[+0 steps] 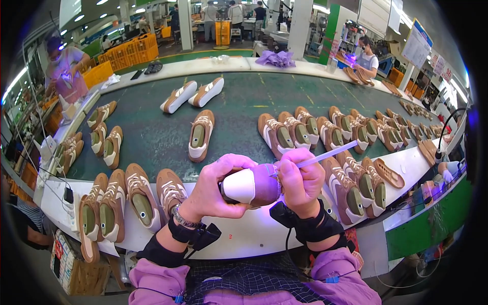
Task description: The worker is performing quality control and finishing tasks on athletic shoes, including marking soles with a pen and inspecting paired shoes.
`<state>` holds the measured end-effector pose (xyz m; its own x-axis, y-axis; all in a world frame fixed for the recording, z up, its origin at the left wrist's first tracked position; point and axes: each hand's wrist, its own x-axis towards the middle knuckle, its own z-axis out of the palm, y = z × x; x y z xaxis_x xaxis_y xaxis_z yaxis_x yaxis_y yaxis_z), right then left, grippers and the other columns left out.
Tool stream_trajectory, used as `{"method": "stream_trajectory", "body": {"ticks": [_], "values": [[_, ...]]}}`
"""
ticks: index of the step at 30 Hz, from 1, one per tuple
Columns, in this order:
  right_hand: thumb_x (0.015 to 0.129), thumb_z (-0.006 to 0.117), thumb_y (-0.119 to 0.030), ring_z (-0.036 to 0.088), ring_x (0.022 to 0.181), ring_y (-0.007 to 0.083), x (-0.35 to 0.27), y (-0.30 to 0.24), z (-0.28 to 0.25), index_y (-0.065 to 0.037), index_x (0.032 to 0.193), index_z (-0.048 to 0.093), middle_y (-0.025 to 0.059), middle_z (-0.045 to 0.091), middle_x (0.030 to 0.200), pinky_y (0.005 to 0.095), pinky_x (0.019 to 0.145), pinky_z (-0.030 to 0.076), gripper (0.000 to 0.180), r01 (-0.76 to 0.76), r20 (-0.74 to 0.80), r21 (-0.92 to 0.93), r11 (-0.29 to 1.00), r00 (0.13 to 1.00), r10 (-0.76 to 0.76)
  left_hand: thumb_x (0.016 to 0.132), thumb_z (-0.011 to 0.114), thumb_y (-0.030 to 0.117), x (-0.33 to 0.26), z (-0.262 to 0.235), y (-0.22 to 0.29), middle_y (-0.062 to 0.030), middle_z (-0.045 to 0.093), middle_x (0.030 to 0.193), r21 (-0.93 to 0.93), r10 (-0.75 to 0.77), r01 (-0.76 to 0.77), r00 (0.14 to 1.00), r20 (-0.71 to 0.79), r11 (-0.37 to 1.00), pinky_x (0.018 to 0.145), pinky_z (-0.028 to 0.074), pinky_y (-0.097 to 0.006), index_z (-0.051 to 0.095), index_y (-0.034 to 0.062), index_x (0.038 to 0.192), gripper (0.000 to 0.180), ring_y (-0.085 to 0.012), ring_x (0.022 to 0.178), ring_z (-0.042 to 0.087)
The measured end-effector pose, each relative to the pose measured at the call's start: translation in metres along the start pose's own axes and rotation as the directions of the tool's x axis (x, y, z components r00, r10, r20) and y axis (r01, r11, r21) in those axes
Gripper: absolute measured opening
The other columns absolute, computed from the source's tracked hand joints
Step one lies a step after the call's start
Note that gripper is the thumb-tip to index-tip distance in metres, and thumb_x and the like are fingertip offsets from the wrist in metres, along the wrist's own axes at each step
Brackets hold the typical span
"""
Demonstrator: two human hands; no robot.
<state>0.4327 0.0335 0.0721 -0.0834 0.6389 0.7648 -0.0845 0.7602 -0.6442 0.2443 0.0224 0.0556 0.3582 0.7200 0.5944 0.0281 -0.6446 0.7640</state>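
Over the white work surface in front of me, my left hand [216, 190] is wrapped round a brown and white shoe [240, 186], its white heel panel facing me. Purple light tints the brown side of the shoe. My right hand [303, 189] pinches a slim, pale, translucent stick [333, 153], which slants up to the right. The stick's other end is close to the shoe's opening edge; my fingers hide its exact contact.
A green conveyor belt [152, 134] carries several brown shoes, including a single shoe [202, 136] beyond my hands. More shoes line the white ledge [249, 236] on both sides. A loose sole [389, 173] lies at right. Co-workers sit left [68, 66] and right [366, 58].
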Motion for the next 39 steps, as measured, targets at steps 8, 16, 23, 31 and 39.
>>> {"method": "stream_trajectory", "body": {"ticks": [8, 16, 23, 31, 39], "values": [[0.083, 0.056, -0.002, 0.052, 0.055, 0.0127, -0.001, 0.005, -0.006, 0.000, 0.080, 0.057, 0.0068, 0.057, 0.068, 0.0247, 0.052, 0.042, 0.004, 0.053, -0.013, -0.058, 0.997, 0.998, -0.054, 0.050, 0.074, 0.007, 0.005, 0.003, -0.003, -0.0088, 0.059, 0.106, -0.006, -0.023, 0.023, 1.000, -0.003, 1.000, 0.088, 0.045, -0.030, 0.054, 0.0012, 0.107, 0.061, -0.0158, 0.098, 0.058], [0.081, 0.058, -0.002, 0.053, 0.052, 0.0141, 0.000, 0.011, -0.006, 0.001, 0.080, 0.056, 0.0068, 0.056, 0.065, 0.0260, 0.050, 0.043, 0.003, 0.171, -0.033, -0.079, 0.982, 0.984, -0.174, 0.054, 0.072, 0.010, 0.014, 0.001, -0.005, -0.0068, 0.060, 0.099, 0.023, -0.007, 0.007, 1.000, 0.001, 1.000, 0.085, 0.045, -0.028, 0.053, 0.0006, 0.108, 0.058, -0.0136, 0.092, 0.058], [0.079, 0.059, -0.002, 0.052, 0.048, 0.0174, 0.001, 0.018, -0.006, -0.002, 0.080, 0.055, 0.0070, 0.055, 0.063, 0.0282, 0.046, 0.041, 0.004, 0.273, -0.012, -0.135, 0.952, 0.961, -0.277, 0.053, 0.073, 0.011, 0.019, -0.003, -0.011, -0.0057, 0.059, 0.100, 0.025, -0.024, 0.025, 0.999, -0.022, 0.999, 0.085, 0.045, -0.027, 0.053, 0.0008, 0.107, 0.059, -0.0131, 0.094, 0.056], [0.079, 0.059, -0.002, 0.052, 0.046, 0.0182, -0.001, 0.028, -0.002, -0.003, 0.080, 0.055, 0.0067, 0.054, 0.061, 0.0292, 0.044, 0.040, 0.004, 0.299, -0.022, -0.186, 0.936, 0.951, -0.308, 0.051, 0.074, 0.013, 0.021, -0.007, -0.017, -0.0063, 0.058, 0.101, -0.009, -0.054, 0.054, 0.998, -0.038, 0.999, 0.087, 0.044, -0.028, 0.053, 0.0003, 0.108, 0.062, -0.0134, 0.095, 0.056], [0.081, 0.059, -0.003, 0.052, 0.047, 0.0163, 0.004, 0.024, 0.000, -0.002, 0.081, 0.055, 0.0060, 0.055, 0.062, 0.0278, 0.045, 0.041, 0.004, 0.247, -0.078, -0.176, 0.953, 0.961, -0.263, 0.052, 0.074, 0.014, 0.023, -0.006, -0.022, -0.0066, 0.058, 0.101, 0.006, -0.053, 0.053, 0.998, -0.042, 0.999, 0.086, 0.044, -0.028, 0.053, -0.0002, 0.108, 0.061, -0.0134, 0.095, 0.055]]}}
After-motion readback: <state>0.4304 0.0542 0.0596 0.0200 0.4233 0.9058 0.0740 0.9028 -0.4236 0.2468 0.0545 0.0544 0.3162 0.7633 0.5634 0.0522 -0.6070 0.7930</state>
